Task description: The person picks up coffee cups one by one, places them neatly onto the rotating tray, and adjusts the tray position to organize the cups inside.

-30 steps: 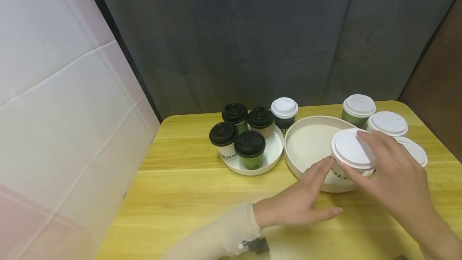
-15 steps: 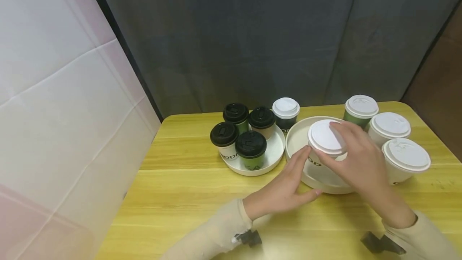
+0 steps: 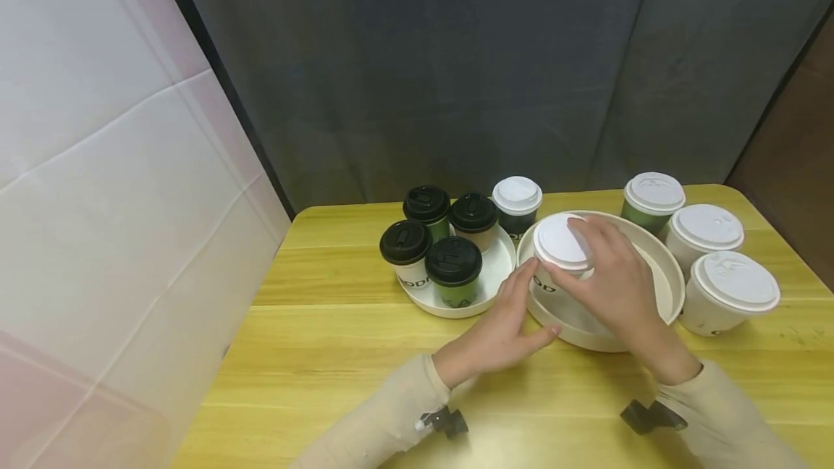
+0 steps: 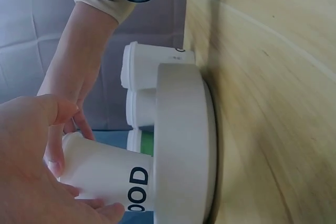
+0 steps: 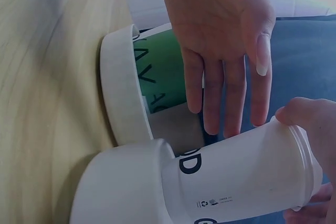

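On the wooden table (image 3: 313, 353) we record a large tray (image 3: 586, 341) at right, a smaller plate (image 3: 498, 266) of black-lidded cups (image 3: 454, 270) at left, the right hand (image 3: 615, 284) pinching and the left hand (image 3: 498, 335), fingers straight, flanking a white-lidded cup (image 3: 555, 248) within the large tray's left rim.

Four black-lidded cups (image 3: 452, 260), five white-lidded cups (image 3: 559, 239), two round trays (image 3: 589, 343), two hands (image 3: 612, 284), one worktop (image 3: 326, 339)
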The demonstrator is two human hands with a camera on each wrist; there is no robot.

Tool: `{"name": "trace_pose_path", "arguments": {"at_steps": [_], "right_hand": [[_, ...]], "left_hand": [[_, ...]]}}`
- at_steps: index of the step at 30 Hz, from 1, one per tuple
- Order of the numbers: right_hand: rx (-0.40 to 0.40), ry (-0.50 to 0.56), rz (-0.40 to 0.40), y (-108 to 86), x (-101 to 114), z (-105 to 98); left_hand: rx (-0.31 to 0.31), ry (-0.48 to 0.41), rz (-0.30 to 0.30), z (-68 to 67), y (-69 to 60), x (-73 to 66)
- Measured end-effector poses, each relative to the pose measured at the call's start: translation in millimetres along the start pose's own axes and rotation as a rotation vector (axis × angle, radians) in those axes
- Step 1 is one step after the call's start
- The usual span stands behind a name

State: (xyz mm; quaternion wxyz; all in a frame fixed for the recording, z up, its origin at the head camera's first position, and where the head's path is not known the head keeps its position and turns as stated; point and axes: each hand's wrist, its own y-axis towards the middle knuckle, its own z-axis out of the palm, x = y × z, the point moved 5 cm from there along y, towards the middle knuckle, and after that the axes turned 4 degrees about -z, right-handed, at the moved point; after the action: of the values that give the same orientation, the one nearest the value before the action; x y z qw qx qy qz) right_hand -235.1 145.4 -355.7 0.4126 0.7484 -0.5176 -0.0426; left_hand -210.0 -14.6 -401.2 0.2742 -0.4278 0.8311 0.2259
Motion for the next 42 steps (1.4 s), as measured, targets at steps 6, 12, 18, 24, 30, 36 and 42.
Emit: {"name": "trace_pose_path", "arguments": {"at_steps": [6,12,18,24,30,36,42], "right_hand": [[0.031,-0.012,0.006,-3.1,-3.3,10.9],[0.079,-0.026,0.024,-7.3,-6.4,18.6],[0.1,-0.038,0.033,-11.4,-8.9,23.2],[0.122,-0.037,0.037,-13.6,-8.8,25.9],[0.113,-0.047,0.033,-15.8,-7.4,26.9],[0.108,-0.058,0.023,-16.5,-5.6,27.6],[0.123,-0.086,-0.002,-15.6,-3.2,28.4]], "left_hand": [[0.016,-0.001,-0.041,3.8,0.7,7.7],[0.036,-0.002,-0.078,8.8,0.2,13.6],[0.044,0.005,-0.086,12.3,-0.7,15.3],[0.05,0.006,-0.096,13.5,-2.8,15.3],[0.047,0.028,-0.101,15.7,-4.2,16.8],[0.04,0.035,-0.097,16.6,-5.0,17.5],[0.035,0.042,-0.096,17.2,-5.2,19.5]]}}
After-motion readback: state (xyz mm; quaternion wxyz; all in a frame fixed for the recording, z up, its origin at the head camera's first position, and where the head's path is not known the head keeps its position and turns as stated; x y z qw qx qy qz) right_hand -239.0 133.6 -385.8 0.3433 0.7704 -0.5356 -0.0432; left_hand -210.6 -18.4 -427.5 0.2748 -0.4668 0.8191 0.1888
